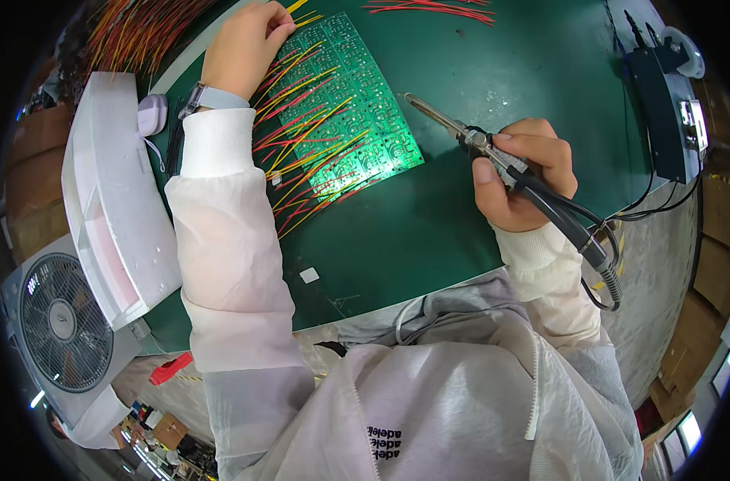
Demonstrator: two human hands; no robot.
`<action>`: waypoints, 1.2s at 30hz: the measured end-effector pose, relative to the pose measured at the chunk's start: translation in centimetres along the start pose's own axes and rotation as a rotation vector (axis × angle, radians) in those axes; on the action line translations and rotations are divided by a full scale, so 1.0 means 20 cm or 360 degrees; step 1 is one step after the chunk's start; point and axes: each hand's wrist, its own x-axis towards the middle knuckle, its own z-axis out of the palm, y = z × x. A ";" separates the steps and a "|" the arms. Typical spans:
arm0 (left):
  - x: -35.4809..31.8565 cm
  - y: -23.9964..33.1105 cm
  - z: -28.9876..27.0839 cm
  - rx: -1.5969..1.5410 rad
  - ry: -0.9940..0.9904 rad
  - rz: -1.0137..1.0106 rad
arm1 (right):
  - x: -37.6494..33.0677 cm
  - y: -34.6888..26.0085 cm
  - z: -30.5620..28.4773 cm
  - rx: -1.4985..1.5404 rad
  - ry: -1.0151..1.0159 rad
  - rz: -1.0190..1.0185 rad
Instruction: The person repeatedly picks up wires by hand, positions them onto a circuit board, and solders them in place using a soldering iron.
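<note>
A green circuit board panel [373,104] lies on the green work surface in front of me. Red and yellow wires [301,148] stick out along its left side in several pairs. At the panel's far left corner, my left hand [241,52] pinches a yellow wire [297,6] between thumb and fingertips. To the right of the panel, my right hand [537,168] grips a soldering iron [541,192] with a metal feed tube fixed along it. Its tip points toward the board, a short way off its right edge.
A black soldering station [657,116] with cables stands at the far right. Loose red wires [433,10] lie at the back. Leftward are a big wire bundle [141,32], a lavender case [152,115], a white foam box [112,200] and a fan [64,321].
</note>
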 end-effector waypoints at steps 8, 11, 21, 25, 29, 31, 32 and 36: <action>-0.03 0.00 -0.01 0.0034 0.0151 0.0125 | 0.00 0.00 0.00 -0.0036 0.0003 0.0011; -0.04 0.00 -0.03 0.0082 0.0287 0.0201 | 0.01 0.00 0.01 -0.0032 -0.0009 0.0004; -0.45 0.61 -0.02 -0.0377 0.0453 -0.0063 | -0.02 0.01 -0.04 -0.0066 -0.0033 0.0031; -0.67 0.73 0.05 -0.0378 0.0315 -0.0164 | -0.01 -0.02 -0.03 -0.0010 -0.0068 0.0017; -0.72 0.72 0.13 -0.0501 0.0454 -0.0162 | -0.03 -0.05 -0.05 0.0136 -0.0115 0.0155; -0.71 0.73 0.12 -0.0530 0.0430 -0.0185 | -0.05 -0.06 -0.08 0.0246 -0.0162 0.0248; -0.70 0.73 0.11 -0.0555 0.0409 -0.0207 | -0.06 -0.07 -0.09 0.0249 -0.0163 0.0251; -0.71 0.73 0.11 -0.0562 0.0388 -0.0246 | -0.08 -0.09 -0.12 0.0263 -0.0214 0.0313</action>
